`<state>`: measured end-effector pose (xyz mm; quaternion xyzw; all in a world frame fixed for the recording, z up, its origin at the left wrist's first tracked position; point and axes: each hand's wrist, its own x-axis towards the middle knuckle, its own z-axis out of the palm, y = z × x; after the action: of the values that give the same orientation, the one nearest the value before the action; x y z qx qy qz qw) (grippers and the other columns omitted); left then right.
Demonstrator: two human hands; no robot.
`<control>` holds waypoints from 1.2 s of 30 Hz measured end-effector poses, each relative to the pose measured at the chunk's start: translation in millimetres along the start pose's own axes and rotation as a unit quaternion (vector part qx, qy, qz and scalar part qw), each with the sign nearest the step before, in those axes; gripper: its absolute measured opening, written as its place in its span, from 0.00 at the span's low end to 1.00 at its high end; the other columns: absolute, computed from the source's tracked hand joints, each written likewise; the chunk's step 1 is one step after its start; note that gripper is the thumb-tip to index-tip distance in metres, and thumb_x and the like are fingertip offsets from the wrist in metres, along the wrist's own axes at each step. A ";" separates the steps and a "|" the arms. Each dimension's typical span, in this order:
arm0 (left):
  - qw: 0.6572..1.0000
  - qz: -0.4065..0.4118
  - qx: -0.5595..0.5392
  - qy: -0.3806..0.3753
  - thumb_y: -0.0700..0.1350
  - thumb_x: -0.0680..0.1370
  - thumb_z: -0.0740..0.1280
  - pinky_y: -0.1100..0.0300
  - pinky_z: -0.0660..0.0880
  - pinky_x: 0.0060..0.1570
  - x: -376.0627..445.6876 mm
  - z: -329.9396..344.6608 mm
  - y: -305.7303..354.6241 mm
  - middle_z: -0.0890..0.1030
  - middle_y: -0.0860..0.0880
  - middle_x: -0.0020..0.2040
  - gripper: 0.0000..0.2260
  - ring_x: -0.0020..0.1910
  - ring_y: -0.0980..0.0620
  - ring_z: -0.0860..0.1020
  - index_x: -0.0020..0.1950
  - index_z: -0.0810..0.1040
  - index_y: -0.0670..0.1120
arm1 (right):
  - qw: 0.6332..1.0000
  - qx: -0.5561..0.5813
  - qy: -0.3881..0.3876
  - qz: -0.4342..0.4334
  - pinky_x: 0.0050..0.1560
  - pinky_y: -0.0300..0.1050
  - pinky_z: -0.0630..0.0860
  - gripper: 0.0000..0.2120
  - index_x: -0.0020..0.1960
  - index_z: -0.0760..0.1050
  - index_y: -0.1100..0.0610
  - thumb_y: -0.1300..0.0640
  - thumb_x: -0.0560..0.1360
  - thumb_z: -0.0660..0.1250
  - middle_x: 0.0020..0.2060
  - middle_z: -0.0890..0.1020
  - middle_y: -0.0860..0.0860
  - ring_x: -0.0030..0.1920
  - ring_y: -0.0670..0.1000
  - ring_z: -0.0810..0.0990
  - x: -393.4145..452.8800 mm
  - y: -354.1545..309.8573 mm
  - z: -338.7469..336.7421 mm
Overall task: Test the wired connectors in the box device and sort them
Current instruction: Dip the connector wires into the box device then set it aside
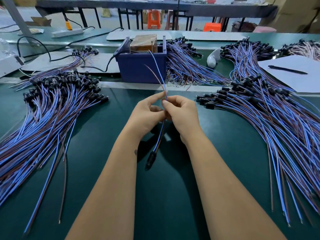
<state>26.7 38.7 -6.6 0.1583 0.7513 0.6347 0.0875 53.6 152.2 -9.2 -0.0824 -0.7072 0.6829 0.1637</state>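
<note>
My left hand (147, 112) and my right hand (180, 112) meet at the middle of the green mat, both pinching one wired connector (160, 134). Its blue and brown wires rise from my fingers toward the blue box device (141, 66); the blue wire's tip reaches the box's top edge. Its black connector head (150, 159) hangs below my hands, just above the mat. The box holds a brown block and has a black cable leaving its left side.
A large pile of wired connectors (52, 108) lies at the left, another pile (270, 115) at the right, and more bundles (187, 66) behind by the box. White paper with a black pen (287, 69) sits far right. A power strip (67, 32) lies at the back.
</note>
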 end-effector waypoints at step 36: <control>0.976 -0.027 -0.047 0.211 0.42 0.81 0.58 0.63 0.63 0.26 10.5 -3.7 -10.9 0.66 0.57 0.24 0.11 0.24 0.56 0.63 0.49 0.80 0.51 | 0.994 0.031 0.081 0.071 0.27 0.38 0.67 0.14 0.43 0.75 0.55 0.69 0.72 0.54 0.29 0.71 0.50 0.26 0.48 0.68 8.2 2.8 -5.3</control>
<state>14.2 37.4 -15.9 -0.0034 0.7263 0.6857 -0.0488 47.5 160.1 -10.9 -0.1821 -0.6623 0.7057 0.1738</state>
